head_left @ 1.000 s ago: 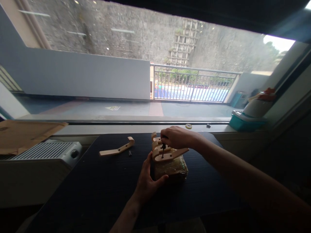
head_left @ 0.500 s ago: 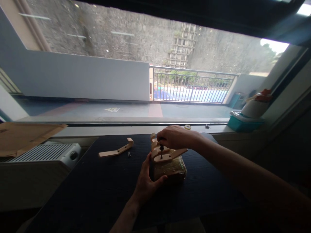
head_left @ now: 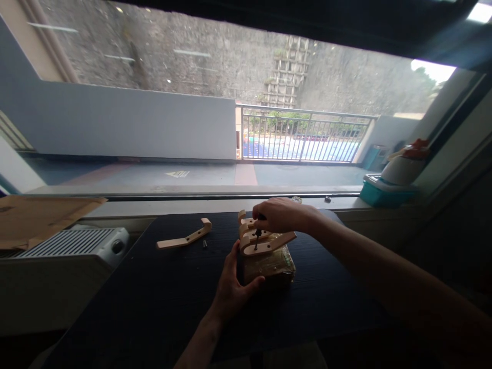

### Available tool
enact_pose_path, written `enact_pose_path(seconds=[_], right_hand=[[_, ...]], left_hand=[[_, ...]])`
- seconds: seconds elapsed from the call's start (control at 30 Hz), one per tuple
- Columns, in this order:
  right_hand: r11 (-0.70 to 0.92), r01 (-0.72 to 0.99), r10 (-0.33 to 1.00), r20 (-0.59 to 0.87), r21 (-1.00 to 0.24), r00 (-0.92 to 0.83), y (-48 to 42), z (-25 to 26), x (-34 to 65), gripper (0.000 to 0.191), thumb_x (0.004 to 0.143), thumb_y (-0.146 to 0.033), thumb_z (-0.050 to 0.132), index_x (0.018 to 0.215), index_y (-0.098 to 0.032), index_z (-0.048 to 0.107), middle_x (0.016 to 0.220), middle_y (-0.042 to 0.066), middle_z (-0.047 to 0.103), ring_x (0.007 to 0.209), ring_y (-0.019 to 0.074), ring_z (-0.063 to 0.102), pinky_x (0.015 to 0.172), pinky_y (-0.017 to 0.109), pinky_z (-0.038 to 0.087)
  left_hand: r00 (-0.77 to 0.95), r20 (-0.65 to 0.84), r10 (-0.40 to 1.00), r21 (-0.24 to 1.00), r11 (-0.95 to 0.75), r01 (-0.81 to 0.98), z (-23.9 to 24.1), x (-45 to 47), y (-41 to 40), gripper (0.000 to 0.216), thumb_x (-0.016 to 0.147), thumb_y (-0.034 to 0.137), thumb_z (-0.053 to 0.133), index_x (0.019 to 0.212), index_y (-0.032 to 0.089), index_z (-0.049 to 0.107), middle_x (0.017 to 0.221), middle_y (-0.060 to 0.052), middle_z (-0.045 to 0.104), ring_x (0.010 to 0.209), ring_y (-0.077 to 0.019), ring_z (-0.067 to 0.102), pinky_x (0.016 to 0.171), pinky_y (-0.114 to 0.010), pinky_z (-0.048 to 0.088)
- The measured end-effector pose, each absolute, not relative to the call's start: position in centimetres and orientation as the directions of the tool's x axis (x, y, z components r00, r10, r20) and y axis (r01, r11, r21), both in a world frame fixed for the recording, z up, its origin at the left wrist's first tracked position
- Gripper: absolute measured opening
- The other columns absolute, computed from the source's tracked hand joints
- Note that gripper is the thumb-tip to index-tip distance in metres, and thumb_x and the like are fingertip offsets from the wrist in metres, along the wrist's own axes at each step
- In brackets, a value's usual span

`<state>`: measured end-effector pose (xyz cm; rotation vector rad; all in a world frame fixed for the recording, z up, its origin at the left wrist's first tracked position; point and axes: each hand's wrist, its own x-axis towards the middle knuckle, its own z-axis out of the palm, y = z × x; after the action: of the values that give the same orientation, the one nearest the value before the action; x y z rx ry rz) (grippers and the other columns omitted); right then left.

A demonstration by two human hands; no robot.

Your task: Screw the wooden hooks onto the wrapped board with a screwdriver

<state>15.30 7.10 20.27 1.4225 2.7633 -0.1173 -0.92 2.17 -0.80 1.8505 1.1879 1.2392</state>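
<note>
My right hand (head_left: 282, 215) is closed around the handle of a screwdriver (head_left: 257, 239), whose shaft points down with its tip at a hole in the nearest wooden hook (head_left: 263, 248). More wooden hooks (head_left: 243, 218) lie behind that one in a row, partly covered by my hand. They rest on a block wrapped in shiny brown tape (head_left: 269, 268). My left hand (head_left: 232, 287) grips the block's near left corner, thumb along the front and fingers at the left side. A loose wooden hook (head_left: 188, 239) with two holes lies on the dark table, and small screws (head_left: 205, 244) sit beside it.
Behind the dark table (head_left: 154, 287) runs a window sill (head_left: 130, 207) with a roll of tape (head_left: 296, 199) and a small dark object (head_left: 327, 199). A teal box (head_left: 387, 192) stands at right. Cardboard (head_left: 46, 218) lies over a radiator (head_left: 88, 240) at left.
My right hand and the screwdriver handle have shifted slightly right, so the shaft leans a little more. The screwdriver tip stays at the same hole. My left hand keeps its hold.
</note>
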Motion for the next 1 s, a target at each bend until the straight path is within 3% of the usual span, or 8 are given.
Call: enact_pose_path(seconds=[0.27, 0.47, 0.7, 0.9, 1.0], right_hand=[[0.652, 0.742, 0.738, -0.09, -0.156, -0.668, 7.5, 20.5, 15.0, 0.023, 0.085, -0.021, 0.047, 0.095, -0.016, 0.067, 0.085, 0.004, 0.068, 0.068, 0.0112, 0.055, 0.055, 0.022, 0.033], [0.587, 0.805, 0.808, -0.004, -0.086, -0.59, 7.2, 19.2, 14.9, 0.03, 0.09, -0.03, 0.041, 0.093, -0.015, 0.066, 0.085, 0.008, 0.067, 0.07, 0.014, 0.056, 0.056, 0.023, 0.032], [0.561, 0.827, 0.824, -0.075, -0.036, -0.562, 6.8, 20.5, 14.8, 0.03, 0.089, -0.034, 0.044, 0.091, -0.015, 0.067, 0.079, 0.007, 0.067, 0.062, 0.0131, 0.055, 0.054, 0.024, 0.031], [0.644, 0.761, 0.749, -0.139, -0.073, -0.648, 6.7, 21.9, 14.8, 0.019, 0.085, -0.023, 0.05, 0.093, -0.019, 0.067, 0.084, 0.003, 0.068, 0.066, 0.0112, 0.054, 0.055, 0.024, 0.031], [0.667, 0.741, 0.733, -0.103, -0.084, -0.672, 6.7, 21.2, 14.8, 0.02, 0.085, -0.02, 0.048, 0.09, -0.017, 0.067, 0.084, 0.004, 0.068, 0.067, 0.0114, 0.053, 0.055, 0.024, 0.031]], left_hand=[[0.16, 0.363, 0.918, 0.846, -0.396, 0.356, -1.0, -0.9, 2.2, 0.096, 0.069, 0.039, 0.072, 0.144, 0.029, 0.012, 0.146, -0.01, 0.029, 0.133, -0.03, 0.032, 0.108, -0.048, 0.03], [0.154, 0.368, 0.917, 0.849, -0.399, 0.347, -1.1, -0.9, 2.2, 0.095, 0.069, 0.038, 0.072, 0.144, 0.029, 0.013, 0.145, -0.01, 0.03, 0.131, -0.0301, 0.035, 0.107, -0.048, 0.032], [0.15, 0.363, 0.92, 0.864, -0.393, 0.315, -0.7, -0.9, 2.0, 0.096, 0.068, 0.037, 0.072, 0.144, 0.028, 0.014, 0.145, -0.011, 0.031, 0.133, -0.0307, 0.032, 0.108, -0.05, 0.028], [0.154, 0.353, 0.923, 0.868, -0.385, 0.314, -0.8, -0.9, 2.1, 0.097, 0.067, 0.037, 0.073, 0.144, 0.03, 0.014, 0.145, -0.009, 0.031, 0.133, -0.0306, 0.032, 0.108, -0.048, 0.029], [0.145, 0.366, 0.919, 0.861, -0.393, 0.322, -1.2, -0.9, 2.2, 0.097, 0.068, 0.037, 0.073, 0.144, 0.029, 0.014, 0.146, -0.009, 0.03, 0.134, -0.0299, 0.031, 0.109, -0.047, 0.029]])
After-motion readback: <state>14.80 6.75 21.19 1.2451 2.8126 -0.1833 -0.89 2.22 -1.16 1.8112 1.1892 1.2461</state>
